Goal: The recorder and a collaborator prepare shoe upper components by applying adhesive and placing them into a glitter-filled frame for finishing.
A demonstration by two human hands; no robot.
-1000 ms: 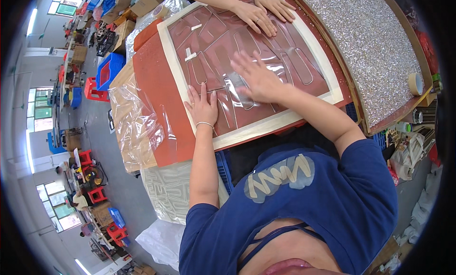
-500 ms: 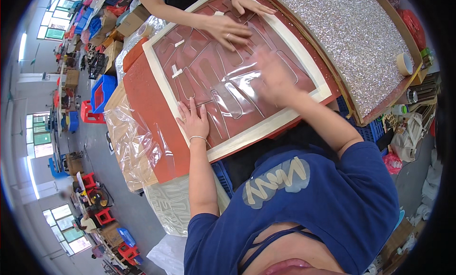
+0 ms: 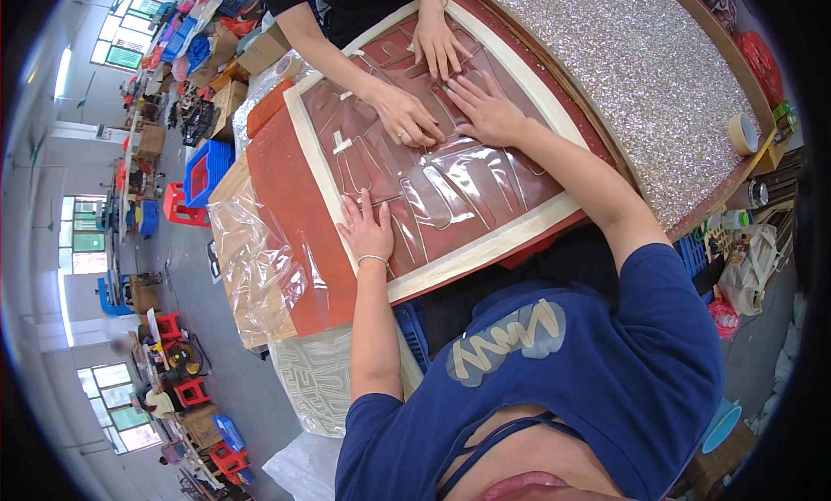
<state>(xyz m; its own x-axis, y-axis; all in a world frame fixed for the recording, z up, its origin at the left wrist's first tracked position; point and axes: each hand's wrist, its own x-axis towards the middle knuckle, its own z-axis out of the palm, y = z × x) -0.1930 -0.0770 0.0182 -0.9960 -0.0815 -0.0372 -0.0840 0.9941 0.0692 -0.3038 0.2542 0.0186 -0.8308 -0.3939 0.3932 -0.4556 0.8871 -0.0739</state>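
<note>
My left hand (image 3: pixel 368 232) lies flat, fingers spread, at the lower left of a clear plastic sheet (image 3: pixel 511 198). Cut-out letter-like outlines show in the sheet, and a cream border strip (image 3: pixel 485 254) frames it. My right hand (image 3: pixel 489 111) is stretched out on the sheet's upper right part, fingers apart and touching it. Just left of it, a co-worker's hand (image 3: pixel 405 116) with a ring presses down with bent fingers. The co-worker's other hand (image 3: pixel 439 46) reaches down near my right fingertips. Underneath lies a reddish board (image 3: pixel 307 172).
To the right, a shallow tray of glittering silver stones (image 3: pixel 623 77) carries a tape roll (image 3: pixel 742 134) on its edge. Crumpled clear film (image 3: pixel 260 250) hangs at the board's left. Blue crates (image 3: pixel 208 172) and a red stool (image 3: pixel 183 208) stand farther left.
My right hand has moved up and left across the sheet and is no longer blurred. The co-worker's ringed hand has shifted lower; the other now points downward. My left hand stays flat.
</note>
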